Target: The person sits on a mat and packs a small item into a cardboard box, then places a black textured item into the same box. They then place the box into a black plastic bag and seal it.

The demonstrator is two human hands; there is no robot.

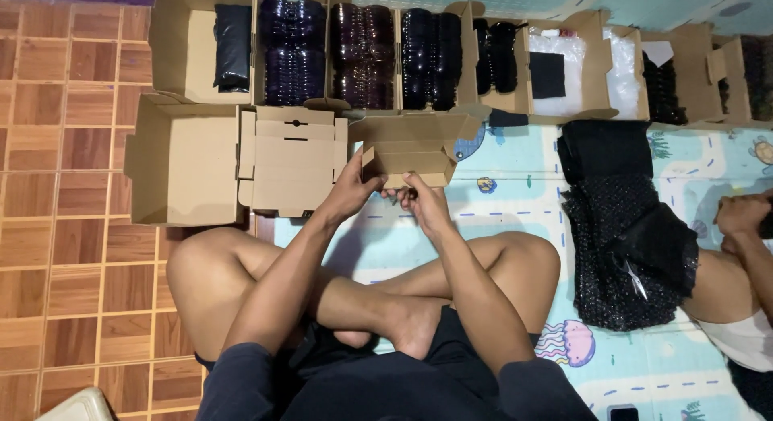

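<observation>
I sit cross-legged on a patterned play mat. Both hands grip a small brown cardboard box [413, 147] that is partly folded, its flaps still standing open. My left hand [354, 187] holds the box's left flap and side. My right hand [424, 202] pinches its front lower edge. Just left of it lies another folded cardboard box [291, 159] with its lid open, and a larger open box [183, 159] beyond that.
A row of open cartons [193, 47] along the far side holds dark bubble-wrapped bundles [364, 55]. A pile of black bubble wrap [620, 220] lies to the right, where another person's hand [742, 213] rests. Wooden parquet floor [64, 187] is at left.
</observation>
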